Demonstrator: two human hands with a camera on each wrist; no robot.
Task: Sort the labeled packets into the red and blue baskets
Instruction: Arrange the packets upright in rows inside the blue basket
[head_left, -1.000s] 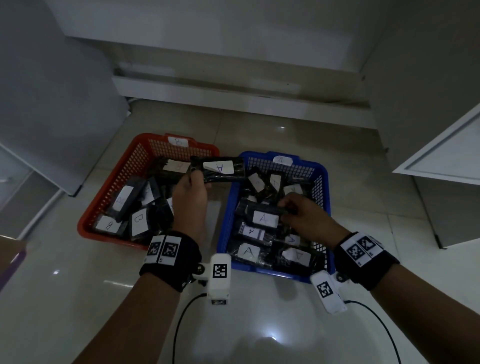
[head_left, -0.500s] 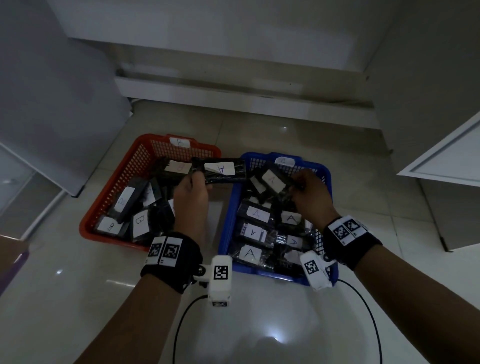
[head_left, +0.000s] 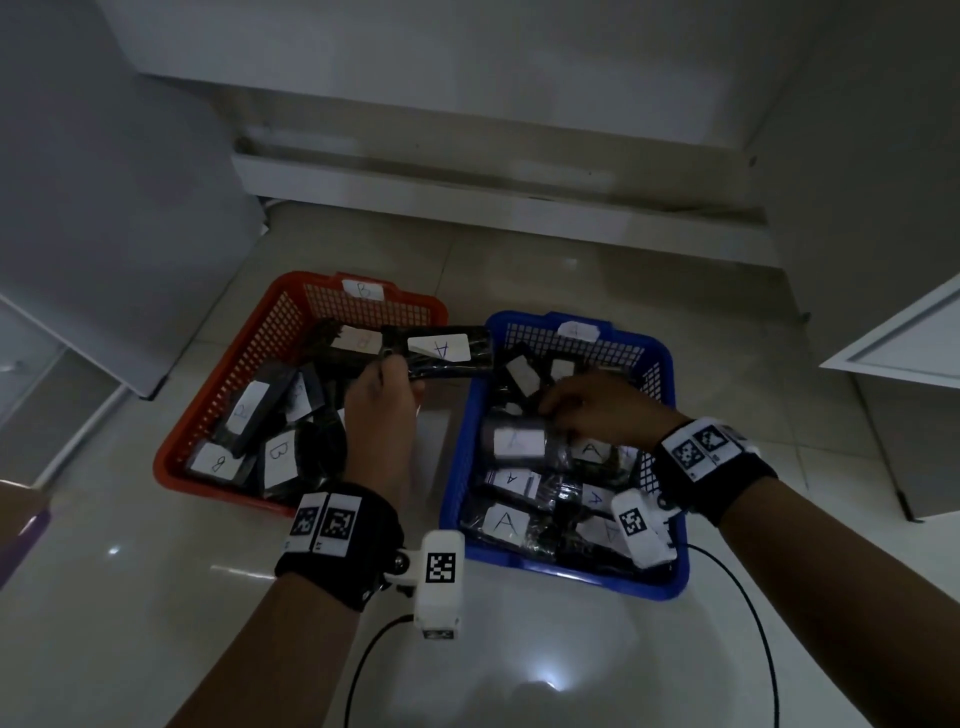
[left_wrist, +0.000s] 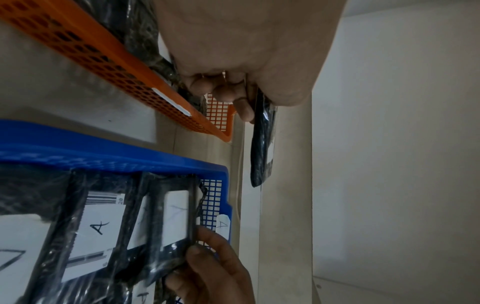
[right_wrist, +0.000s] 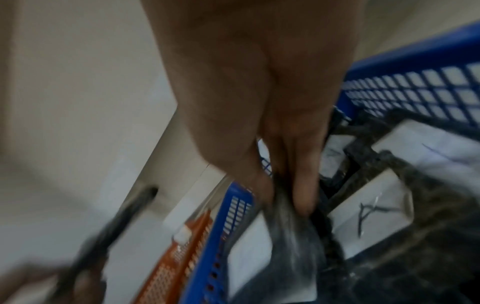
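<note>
A red basket (head_left: 218, 395) tagged B holds several black packets with B labels. Beside it on the right, a blue basket (head_left: 670, 577) tagged A holds several packets labeled A. My left hand (head_left: 382, 395) pinches one end of a black packet labeled A (head_left: 441, 351) and holds it level above the gap between the baskets; the left wrist view shows that packet (left_wrist: 262, 144) edge-on under my fingers. My right hand (head_left: 597, 410) is inside the blue basket and pinches the right end of a blurred black packet with a white label (head_left: 514, 441). In the right wrist view the fingers (right_wrist: 303, 185) grip its wrapper.
The baskets stand on a glossy pale floor. A white cabinet (head_left: 104, 208) stands at the left, a white wall ledge (head_left: 467, 187) behind the baskets, and another white cabinet (head_left: 893, 353) at the right. Cables trail from both wrist cameras toward me.
My right hand went from the middle of the blue basket to its far end with a packet, then came back to the middle, where it holds a packet. My left hand barely moved.
</note>
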